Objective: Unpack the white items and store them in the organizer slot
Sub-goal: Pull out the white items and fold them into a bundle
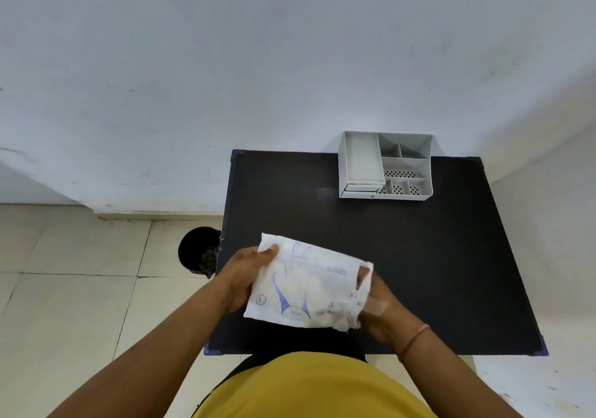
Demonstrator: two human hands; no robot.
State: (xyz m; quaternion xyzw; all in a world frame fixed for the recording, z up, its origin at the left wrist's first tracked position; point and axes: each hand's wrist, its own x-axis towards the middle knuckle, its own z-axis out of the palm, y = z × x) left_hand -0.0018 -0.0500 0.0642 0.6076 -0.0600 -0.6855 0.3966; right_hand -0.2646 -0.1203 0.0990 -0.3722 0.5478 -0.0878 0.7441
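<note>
Head view: you hold the packet [306, 285] over the near part of the black table [435, 256], white plastic with blue print, its right end torn. Your left hand [245, 275] and right hand [377, 308] both grip its ends. The grey organizer [385, 166] stands at the far edge.

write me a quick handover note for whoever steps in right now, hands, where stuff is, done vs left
Left hand: grips the left end of the white packet, thumb on top.
Right hand: holds the packet's right end, fingers showing through a tear there.
Packet: held above the near part of the black table, opened at the right end, contents still inside.
Organizer: far side of the table by the wall, every visible slot empty.
Done: packet started open.
Left: pull the white items out and put them in an organizer slot.
</note>
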